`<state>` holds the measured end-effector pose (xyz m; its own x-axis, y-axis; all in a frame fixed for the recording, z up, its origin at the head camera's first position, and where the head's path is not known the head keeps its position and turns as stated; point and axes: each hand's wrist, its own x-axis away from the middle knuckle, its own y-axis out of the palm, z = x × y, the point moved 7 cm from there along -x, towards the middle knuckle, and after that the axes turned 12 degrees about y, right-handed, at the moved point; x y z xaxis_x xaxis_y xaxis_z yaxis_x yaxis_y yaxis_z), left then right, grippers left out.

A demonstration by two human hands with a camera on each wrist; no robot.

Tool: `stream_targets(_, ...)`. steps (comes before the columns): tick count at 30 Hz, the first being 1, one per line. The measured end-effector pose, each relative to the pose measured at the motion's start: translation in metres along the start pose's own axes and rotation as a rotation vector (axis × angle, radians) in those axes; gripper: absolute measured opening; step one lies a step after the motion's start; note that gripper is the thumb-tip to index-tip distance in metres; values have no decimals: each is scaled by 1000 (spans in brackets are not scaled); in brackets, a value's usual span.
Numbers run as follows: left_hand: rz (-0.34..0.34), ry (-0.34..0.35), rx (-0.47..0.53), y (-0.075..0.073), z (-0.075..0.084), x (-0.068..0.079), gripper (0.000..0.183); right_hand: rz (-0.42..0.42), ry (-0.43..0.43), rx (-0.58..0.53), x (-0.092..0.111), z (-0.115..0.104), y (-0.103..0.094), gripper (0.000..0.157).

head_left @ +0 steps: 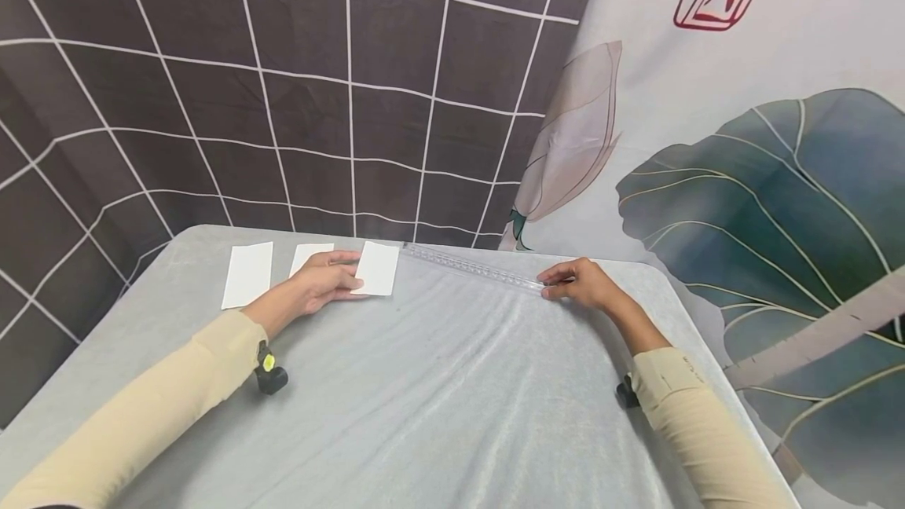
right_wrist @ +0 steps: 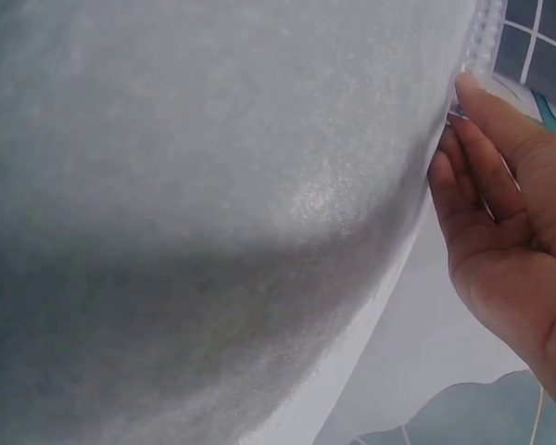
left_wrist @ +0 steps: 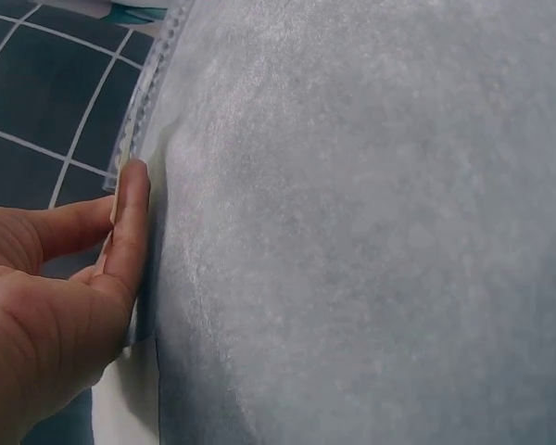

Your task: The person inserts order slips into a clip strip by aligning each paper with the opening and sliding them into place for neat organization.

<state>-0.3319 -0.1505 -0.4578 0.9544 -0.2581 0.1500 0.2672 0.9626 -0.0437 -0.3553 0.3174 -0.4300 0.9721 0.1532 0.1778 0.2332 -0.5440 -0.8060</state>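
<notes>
My left hand (head_left: pixel 321 285) pinches a small white card (head_left: pixel 377 268) between thumb and fingers near the far edge of the table. In the left wrist view this card (left_wrist: pixel 121 190) shows edge-on. From beside it, a long clear plastic strip (head_left: pixel 467 264) with a row of small bumps or holes runs to the right. My right hand (head_left: pixel 583 285) pinches the strip's right end between thumb and fingertips. In the right wrist view, part of the strip (right_wrist: pixel 485 37) extends beyond the thumb. A second white card (head_left: pixel 311 254) lies partly behind my left hand.
Another white card (head_left: pixel 247 275) lies at the far left of the table, which has a wrinkled grey cloth (head_left: pixel 424 399). Behind stands a dark curtain (head_left: pixel 304 108) with white grid lines. A white hanging with leaf prints (head_left: pixel 763 187) is at the right.
</notes>
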Motion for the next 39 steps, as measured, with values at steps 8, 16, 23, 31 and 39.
stream_targets(8, -11, 11, -20, -1, 1, 0, 82, -4, 24, 9, -1, 0, -1, 30)
stream_targets(16, -30, 6, -3, 4, 0, -3, 82, -10, 33, -5, -2, 2, 0, 29)
stream_targets(23, -50, 5, -16, 9, 1, -7, 82, -27, 48, -41, -2, 7, -1, 31)
stream_targets(31, -59, 4, -24, 11, 1, -11, 78, -40, 56, -58, -4, 9, -1, 32)
stream_targets(39, -67, 5, -27, 12, 1, -13, 76, -43, 72, -77, -4, 10, 0, 31)
